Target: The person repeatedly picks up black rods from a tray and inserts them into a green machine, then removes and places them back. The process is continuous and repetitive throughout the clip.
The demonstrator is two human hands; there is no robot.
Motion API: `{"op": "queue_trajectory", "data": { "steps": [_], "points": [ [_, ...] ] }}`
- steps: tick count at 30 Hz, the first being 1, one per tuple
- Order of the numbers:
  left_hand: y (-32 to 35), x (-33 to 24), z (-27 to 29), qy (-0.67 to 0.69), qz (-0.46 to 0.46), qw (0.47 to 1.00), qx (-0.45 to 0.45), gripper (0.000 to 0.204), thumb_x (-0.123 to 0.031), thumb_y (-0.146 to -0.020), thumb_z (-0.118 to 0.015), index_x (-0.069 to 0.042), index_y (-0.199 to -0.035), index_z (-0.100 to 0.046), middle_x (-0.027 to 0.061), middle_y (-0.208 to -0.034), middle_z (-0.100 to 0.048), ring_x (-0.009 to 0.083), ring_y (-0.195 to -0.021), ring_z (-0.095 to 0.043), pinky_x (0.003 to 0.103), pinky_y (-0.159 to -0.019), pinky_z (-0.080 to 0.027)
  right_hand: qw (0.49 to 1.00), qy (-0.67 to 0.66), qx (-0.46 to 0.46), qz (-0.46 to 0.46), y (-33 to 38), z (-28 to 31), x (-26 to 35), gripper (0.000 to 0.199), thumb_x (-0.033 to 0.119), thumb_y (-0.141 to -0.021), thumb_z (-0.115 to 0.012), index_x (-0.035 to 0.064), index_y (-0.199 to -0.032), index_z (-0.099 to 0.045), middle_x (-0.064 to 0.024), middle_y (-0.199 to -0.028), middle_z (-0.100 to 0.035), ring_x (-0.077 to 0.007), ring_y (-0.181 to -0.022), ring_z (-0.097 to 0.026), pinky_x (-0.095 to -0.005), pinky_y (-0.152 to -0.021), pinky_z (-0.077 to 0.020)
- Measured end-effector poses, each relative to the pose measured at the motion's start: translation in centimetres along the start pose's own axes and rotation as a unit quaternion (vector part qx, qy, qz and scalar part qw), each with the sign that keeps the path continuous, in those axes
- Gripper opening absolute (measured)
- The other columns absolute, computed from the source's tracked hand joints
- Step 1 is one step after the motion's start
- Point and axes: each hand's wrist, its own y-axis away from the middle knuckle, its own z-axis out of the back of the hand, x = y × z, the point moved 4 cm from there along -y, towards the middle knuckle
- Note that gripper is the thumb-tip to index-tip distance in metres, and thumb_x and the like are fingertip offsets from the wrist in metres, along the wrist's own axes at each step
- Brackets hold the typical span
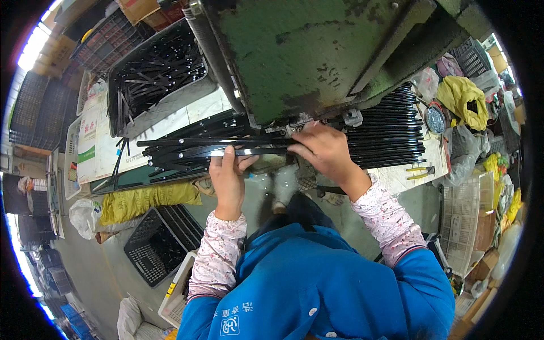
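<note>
A long, flat black metal strip (195,153) with a rivet near its left part lies level across the front of a green machine (283,62). My left hand (228,181) grips it from below, thumb on top and fingers behind. At the strip's right end, close under the machine's working point, my right hand (328,148) is closed with thumb and fingers pinched on it. Exactly what its fingertips cover is hidden. Several more black strips (175,164) lie loosely behind and under the held one. Right of my right hand, black rods (388,133) lie side by side in a row.
A grey bin (150,116) full of black strips stands at the back left. Yellow-handled pliers (419,170) rest on the white tabletop (396,180) at right. Below the table are a yellow sack (150,201) and a black crate (148,249). A white crate (462,224) stands at right.
</note>
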Motion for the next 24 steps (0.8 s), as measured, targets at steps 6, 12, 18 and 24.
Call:
{"op": "queue_trajectory", "data": {
  "steps": [6,12,18,24],
  "points": [
    [0.1,0.0,-0.4,0.015,0.002,1.000,-0.010,0.020,-0.016,-0.096,-0.054,0.004,-0.101,-0.052,0.0171,-0.099,-0.063,0.0273,-0.085,-0.069,0.039,-0.073,-0.062,0.998,0.023,-0.016,-0.056,-1.1,-0.4,-0.9,0.020,0.019,-0.069,-0.079,0.0072,-0.083,-0.070,-0.0050,-0.085,-0.069,-0.0258,-0.075,-0.064,-0.0350,-0.068,-0.0490],
    [0.5,0.7,0.3,0.067,0.043,0.997,-0.012,0.027,-0.016,-0.098,-0.051,0.006,-0.113,-0.045,0.0222,-0.107,-0.061,0.0277,-0.086,-0.068,0.037,-0.075,-0.061,0.938,-0.256,0.018,-0.232,0.5,-2.0,-4.3,0.018,0.015,-0.077,-0.073,0.0066,-0.092,-0.068,-0.0105,-0.094,-0.067,-0.0284,-0.082,-0.065,-0.0358,-0.067,-0.0511],
    [0.8,2.1,-2.5,0.024,0.074,0.996,0.046,0.025,-0.015,-0.097,-0.055,0.002,-0.112,-0.045,0.0217,-0.110,-0.060,0.0230,-0.085,-0.067,0.033,-0.078,-0.060,0.966,-0.061,0.104,-0.227,6.9,-10.6,-11.7,0.022,0.025,-0.093,-0.056,0.0049,-0.098,-0.063,-0.0096,-0.110,-0.061,-0.0275,-0.091,-0.062,-0.0401,-0.075,-0.0512],
    [-0.2,0.8,-3.6,0.035,0.074,0.994,0.079,0.026,-0.013,-0.096,-0.055,0.004,-0.113,-0.045,0.0191,-0.103,-0.063,0.0265,-0.089,-0.067,0.039,-0.080,-0.059,0.935,0.068,0.185,-0.294,12.2,-17.6,-18.0,0.022,0.021,-0.087,-0.056,0.0018,-0.089,-0.066,-0.0147,-0.076,-0.065,-0.0340,-0.072,-0.062,-0.0409,-0.068,-0.0493]
  ]
}}
